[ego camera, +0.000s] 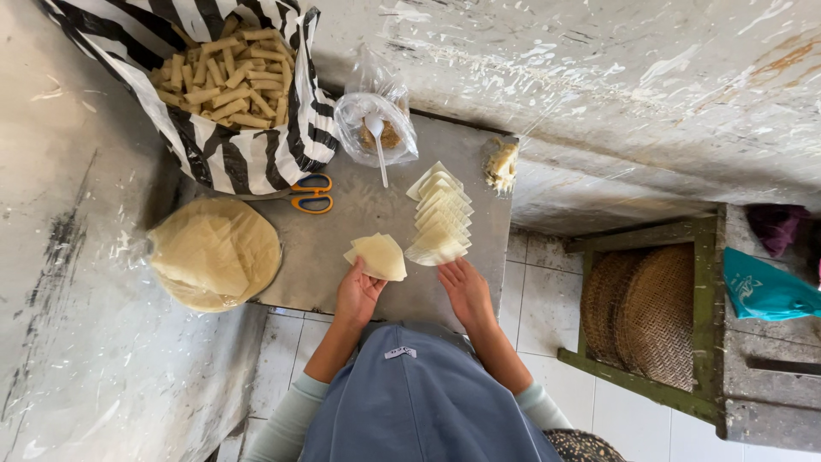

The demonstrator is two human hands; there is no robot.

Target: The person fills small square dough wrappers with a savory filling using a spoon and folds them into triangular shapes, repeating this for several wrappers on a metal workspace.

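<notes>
On the table (342, 248), left hand (357, 295) pinching wrappers (377, 256)

Black-and-white striped bag (231, 154), orange-handled scissors (310, 193)

You get bright, soft daylight here, with only faint shadows beneath the table (342, 248). The centre is sharp; the wide lens bends the edges, and the pale wall looks slightly washed out.

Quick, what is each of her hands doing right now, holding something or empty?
Left hand: closed on a small stack of pastry wrappers.
Right hand: open, fingertips touching the fanned row of wrappers.
</notes>
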